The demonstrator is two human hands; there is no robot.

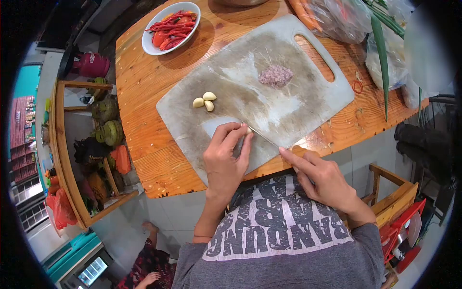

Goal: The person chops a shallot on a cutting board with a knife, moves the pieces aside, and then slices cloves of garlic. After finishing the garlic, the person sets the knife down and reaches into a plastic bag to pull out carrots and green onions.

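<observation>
My left hand pinches a garlic clove against the near edge of the cutting board, its fingertips partly covering it. In my right hand is a knife, the index finger stretched along it. The thin blade points up and left and meets the clove; the handle is hidden in the fingers. Left of the board's middle lie three peeled garlic cloves. A small heap of finely chopped pinkish pieces, looking like shallot, sits toward the board's handle slot.
A white bowl of red chillies and tomatoes stands on the wooden table at upper left. Plastic bags, carrots and green leaves crowd the upper right. A red rubber band lies beside the board. Another person is at lower left.
</observation>
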